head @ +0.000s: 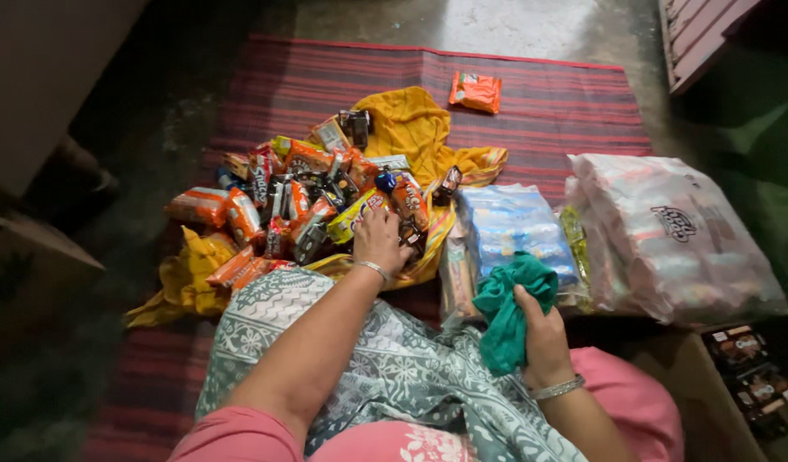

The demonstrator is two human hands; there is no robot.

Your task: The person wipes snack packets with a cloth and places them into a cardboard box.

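- The person sits on a red striped mat point(531, 103) laid over the floor, so the goods stay off the bare concrete and within arm's reach.
- The left hand point(379, 241) rests palm-down on the near edge of the snack pile point(313, 201); its fingers curl loosely over a yellow packet point(353, 216), but whether they grip it cannot be told.
- The pile lies heaped on a yellow cloth point(411, 124), which seems to serve as a wrap to keep the loose packets together; the cloth spreads from 12 o'clock round to 8 o'clock of the pile.
- The right hand point(541, 338) is closed around a bunched green cloth point(512, 310), held upright just above the lap, at 4 o'clock from the pile.
- Most packets are small, orange and red, with a few dark ones among them.
- One orange packet point(475, 91) lies apart at 1 o'clock, alone on the mat.
- A clear-wrapped blue multipack point(509, 224) sits just at 3 o'clock of the pile; beyond it, a large pale plastic bag point(676, 239) holds pinkish packs.
- A cardboard box point(749, 376) with dark packets stands at 4 o'clock, at the frame's edge.
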